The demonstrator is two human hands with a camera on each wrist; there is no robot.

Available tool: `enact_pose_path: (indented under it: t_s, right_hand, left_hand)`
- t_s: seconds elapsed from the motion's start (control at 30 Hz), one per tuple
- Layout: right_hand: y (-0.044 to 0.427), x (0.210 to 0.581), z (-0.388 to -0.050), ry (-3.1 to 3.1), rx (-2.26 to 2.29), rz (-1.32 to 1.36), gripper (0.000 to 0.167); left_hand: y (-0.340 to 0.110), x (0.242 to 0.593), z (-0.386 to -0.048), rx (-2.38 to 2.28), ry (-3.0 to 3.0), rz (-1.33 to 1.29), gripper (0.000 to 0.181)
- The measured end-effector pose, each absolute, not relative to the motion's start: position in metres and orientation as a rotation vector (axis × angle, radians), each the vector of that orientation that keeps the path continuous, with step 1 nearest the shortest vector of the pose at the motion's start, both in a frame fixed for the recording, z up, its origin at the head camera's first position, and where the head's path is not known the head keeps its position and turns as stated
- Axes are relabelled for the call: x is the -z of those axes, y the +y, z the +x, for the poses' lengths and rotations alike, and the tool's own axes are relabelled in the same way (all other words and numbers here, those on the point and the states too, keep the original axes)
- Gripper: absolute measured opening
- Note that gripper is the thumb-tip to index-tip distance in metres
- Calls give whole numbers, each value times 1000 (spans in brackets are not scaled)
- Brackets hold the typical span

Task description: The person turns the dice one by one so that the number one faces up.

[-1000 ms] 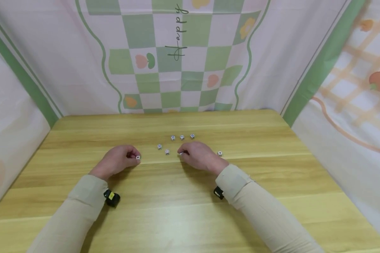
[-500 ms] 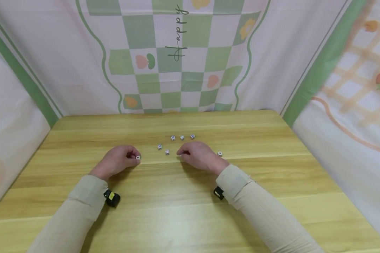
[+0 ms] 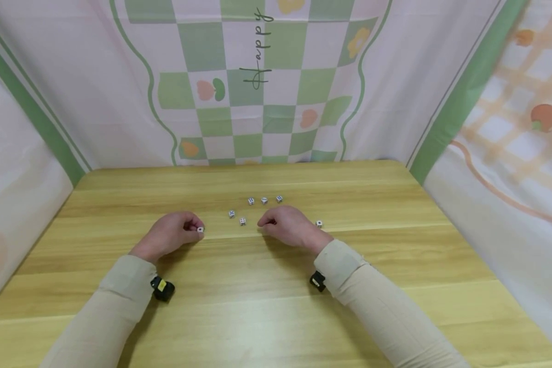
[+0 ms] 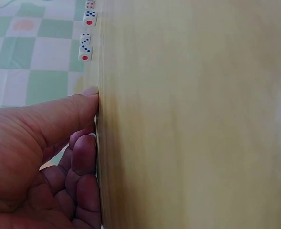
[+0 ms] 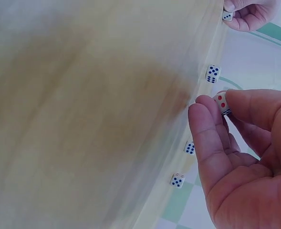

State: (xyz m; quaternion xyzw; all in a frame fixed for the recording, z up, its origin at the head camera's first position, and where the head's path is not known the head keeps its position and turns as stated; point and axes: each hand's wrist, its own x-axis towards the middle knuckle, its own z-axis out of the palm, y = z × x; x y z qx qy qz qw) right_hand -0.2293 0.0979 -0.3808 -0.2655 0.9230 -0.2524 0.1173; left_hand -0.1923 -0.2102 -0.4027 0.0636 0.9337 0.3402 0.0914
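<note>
My left hand (image 3: 172, 232) pinches a small white die (image 3: 200, 230) between thumb and fingertips, low over the wooden table at the left. My right hand (image 3: 287, 225) is near the middle; in the right wrist view its thumb and fingers pinch another white die (image 5: 221, 103), with two red pips facing the camera. The head view hides this die under the fingers. Just left of the right hand lie two dice, one nearer (image 3: 243, 221) and one farther left (image 3: 232, 213). The left wrist view hides the left hand's die behind the thumb (image 4: 78, 107).
Behind the right hand stand a left die (image 3: 251, 201), a middle die (image 3: 264, 201) and a right die (image 3: 279, 199) in a loose row. A lone die (image 3: 319, 224) lies beside the right wrist. Printed curtains (image 3: 133, 128) border the wooden table (image 3: 239, 306).
Both hands stay almost where they were. The right fingertips have shifted slightly, and the white edge of the die seen beneath them before is now hidden in the head view.
</note>
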Motion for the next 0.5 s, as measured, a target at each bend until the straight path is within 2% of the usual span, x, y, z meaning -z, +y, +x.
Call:
enact_pose_path:
  t_s: [0.5]
  right_hand:
    - [98, 380, -229, 2662, 773, -743, 26]
  left_hand:
    - [-211, 403, -192, -1003, 2776, 179, 11]
